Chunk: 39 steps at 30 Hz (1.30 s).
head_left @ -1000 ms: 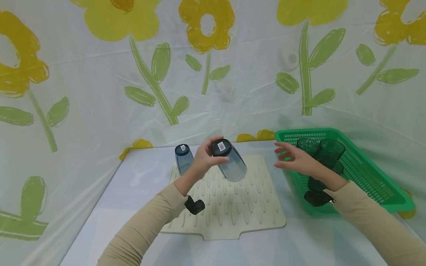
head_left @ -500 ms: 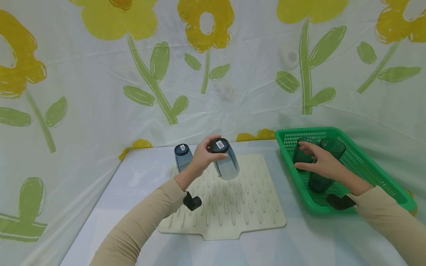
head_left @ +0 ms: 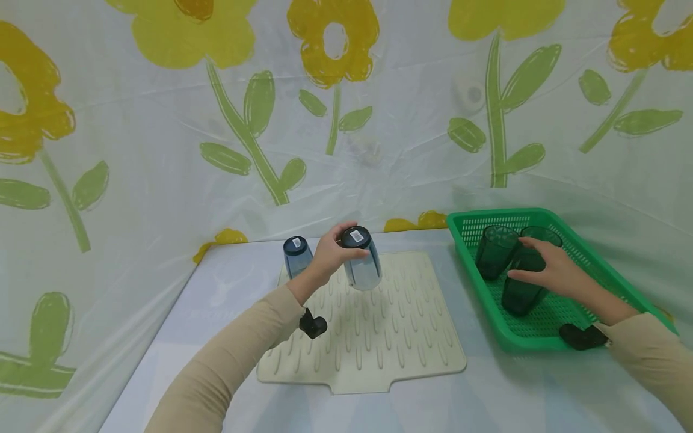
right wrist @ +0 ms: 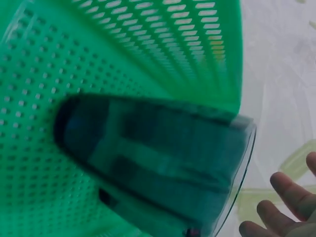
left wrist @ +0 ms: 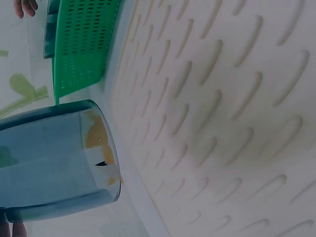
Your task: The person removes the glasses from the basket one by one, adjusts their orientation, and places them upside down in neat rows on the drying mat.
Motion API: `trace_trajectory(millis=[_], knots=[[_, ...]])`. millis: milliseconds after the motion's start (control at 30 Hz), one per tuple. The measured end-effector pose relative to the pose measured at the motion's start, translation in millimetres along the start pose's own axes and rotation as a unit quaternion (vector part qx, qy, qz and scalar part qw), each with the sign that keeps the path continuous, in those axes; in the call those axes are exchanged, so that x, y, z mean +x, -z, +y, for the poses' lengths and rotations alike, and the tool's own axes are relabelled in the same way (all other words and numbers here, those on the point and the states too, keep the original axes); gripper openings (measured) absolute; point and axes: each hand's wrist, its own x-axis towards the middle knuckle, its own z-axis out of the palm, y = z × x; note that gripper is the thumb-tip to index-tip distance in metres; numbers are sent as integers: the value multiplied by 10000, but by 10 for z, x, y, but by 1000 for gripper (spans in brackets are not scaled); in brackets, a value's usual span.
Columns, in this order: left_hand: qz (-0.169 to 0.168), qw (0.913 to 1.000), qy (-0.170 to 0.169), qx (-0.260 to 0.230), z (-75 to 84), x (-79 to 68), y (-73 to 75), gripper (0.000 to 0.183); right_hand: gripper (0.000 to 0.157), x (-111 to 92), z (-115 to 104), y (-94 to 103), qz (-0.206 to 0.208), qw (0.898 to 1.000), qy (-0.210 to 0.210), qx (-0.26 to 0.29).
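The left hand [head_left: 331,255] clamps a smoky-blue transparent tumbler [head_left: 364,272] near its base, inverted above the cream ridged mat [head_left: 400,343]. One matching inverted tumbler [head_left: 296,257] stands at the mat's far left, apparently done. At least three dark transparent tumblers [head_left: 491,260] are left in the perforated green plastic basket [head_left: 488,307]; the right hand [head_left: 557,272], fingers apart, hovers at the nearest, grip not closed

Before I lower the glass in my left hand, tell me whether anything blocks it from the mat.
Nothing visible blocks the held glass: only open space shows between its rim and the mat. The other upside-down glass is off to the left, not beneath.
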Motion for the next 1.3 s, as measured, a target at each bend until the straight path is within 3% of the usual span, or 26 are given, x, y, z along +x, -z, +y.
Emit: trace_trajectory(millis=[500,900,1300], knots=[[556,9976,404,58,-174,196,8,67,87,-8,204,86,-328,9990,-260,-143],[991,9936,538,0,-351,299,-19,70,90,-2,271,132,-1127,9930,-186,297],[1206,9908,606,-102,-453,366,-53,70,96,63,386,131,-1591,9856,-165,549]])
